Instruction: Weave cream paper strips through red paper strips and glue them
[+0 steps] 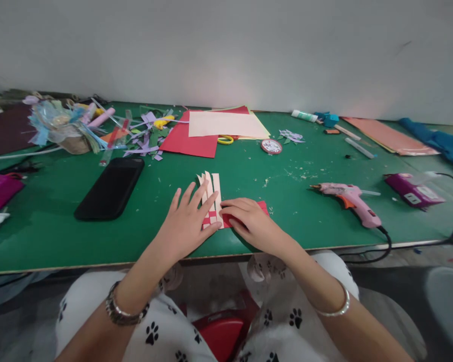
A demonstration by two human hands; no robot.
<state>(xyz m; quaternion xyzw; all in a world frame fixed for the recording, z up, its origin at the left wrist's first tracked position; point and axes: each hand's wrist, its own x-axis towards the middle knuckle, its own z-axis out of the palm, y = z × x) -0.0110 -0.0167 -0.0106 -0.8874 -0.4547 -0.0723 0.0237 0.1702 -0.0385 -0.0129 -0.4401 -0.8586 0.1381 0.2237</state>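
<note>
Several cream paper strips [216, 188] stand side by side near the table's front edge, woven at their lower ends with red paper strips [212, 215]. My left hand [186, 216] lies over them with its fingers spread, pressing lightly on top. To its right, my right hand [254, 223] rests on a piece of red paper [263, 206]. Its fingers are bent and a little apart, their tips at the edge of the rightmost cream strip. Both hands cover part of the weave.
A black phone [110, 188] lies left. A pink glue gun [349, 198] with a cord and a purple box [413, 190] lie right. Behind are red paper [196, 146], a cream sheet [224, 123], yellow-handled scissors [225, 140], a round tin [272, 146] and purple scraps [147, 128].
</note>
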